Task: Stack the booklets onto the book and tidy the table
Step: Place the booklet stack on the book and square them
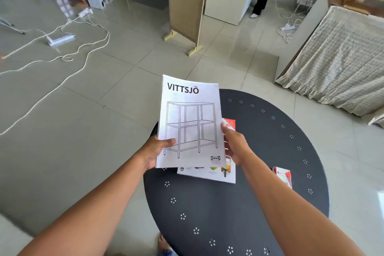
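Head view: two bare arms reach out over a round dark table (259, 203).
Left hand (154, 149): closed on the white booklet (189, 118), thumb on top.
Right hand (234, 145): grips its other edge.
Booklet: held up above the book (207, 174).
Book: flat on the table.
Small red box (283, 175): near the right edge.

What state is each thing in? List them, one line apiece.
Booklet: closed, cover up, held above the table by both hands.
Left hand: grip shut on the booklet's lower left edge.
Right hand: grip shut on the booklet's right edge.
Book: lying flat on the table, closed, mostly hidden under the booklet.
Small red and white box: on the table, right of the book, apart from it.
Table: dark, round, upright.
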Tool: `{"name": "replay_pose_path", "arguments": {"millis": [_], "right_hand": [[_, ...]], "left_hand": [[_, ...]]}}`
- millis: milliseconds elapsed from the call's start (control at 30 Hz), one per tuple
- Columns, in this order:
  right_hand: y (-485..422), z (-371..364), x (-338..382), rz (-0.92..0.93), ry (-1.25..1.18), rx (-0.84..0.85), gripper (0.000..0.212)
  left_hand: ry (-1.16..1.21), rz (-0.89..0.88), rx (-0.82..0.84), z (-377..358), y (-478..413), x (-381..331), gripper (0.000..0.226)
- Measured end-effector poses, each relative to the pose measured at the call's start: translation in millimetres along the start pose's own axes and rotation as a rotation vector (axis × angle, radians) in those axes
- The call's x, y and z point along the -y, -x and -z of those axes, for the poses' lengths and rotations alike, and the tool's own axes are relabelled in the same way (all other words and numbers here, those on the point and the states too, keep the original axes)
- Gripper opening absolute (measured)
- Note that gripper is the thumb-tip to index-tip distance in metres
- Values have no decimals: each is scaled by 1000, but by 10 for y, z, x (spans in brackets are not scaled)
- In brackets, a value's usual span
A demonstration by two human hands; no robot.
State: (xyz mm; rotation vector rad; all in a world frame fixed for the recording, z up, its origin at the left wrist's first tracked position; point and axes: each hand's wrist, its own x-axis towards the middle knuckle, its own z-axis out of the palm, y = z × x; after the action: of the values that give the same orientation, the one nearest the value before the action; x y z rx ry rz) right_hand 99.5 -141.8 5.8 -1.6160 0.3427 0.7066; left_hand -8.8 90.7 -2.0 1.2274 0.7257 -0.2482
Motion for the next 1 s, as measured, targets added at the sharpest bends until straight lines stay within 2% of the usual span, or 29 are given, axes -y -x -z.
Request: {"name": "replay_pose_path", "arguments": {"millis": [100, 133, 200, 267, 333, 467, 600, 700, 833, 900, 1000], "right_hand": [[-129, 0, -100, -39, 84, -197, 43], [-175, 13, -161, -54, 172, -251, 45], [-225, 27, -279, -135, 454, -362, 61], [-224, 19, -397, -259, 676, -459, 89], [-171, -8, -460, -334, 792, -470, 107], [-155, -42, -530, -415, 862, -469, 114], [-217, -39, -534, -466, 837, -453, 108], [-204, -39, -510, -464, 700, -509, 99], [-140, -32, -507, -377, 428, -473, 75], [-109, -1, -476, -360, 387, -424, 66], [-78, 58, -403, -348, 398, -347, 48]], "left_hand": [[36, -5, -22, 112, 42, 6, 38], [32, -1, -32, 153, 37, 23, 44], [28, -10, -42, 221, 50, 53, 51], [55, -16, -57, 281, 27, 104, 37], [65, -19, -74, 301, 41, 138, 30], [64, -32, -98, 398, 49, 215, 25], [74, -27, -122, 483, 56, 291, 27], [94, -18, -129, 504, 70, 316, 25], [101, -2, -130, 519, 69, 297, 29], [98, -8, -127, 523, 62, 269, 33], [70, -30, -141, 518, 51, 213, 22]]}}
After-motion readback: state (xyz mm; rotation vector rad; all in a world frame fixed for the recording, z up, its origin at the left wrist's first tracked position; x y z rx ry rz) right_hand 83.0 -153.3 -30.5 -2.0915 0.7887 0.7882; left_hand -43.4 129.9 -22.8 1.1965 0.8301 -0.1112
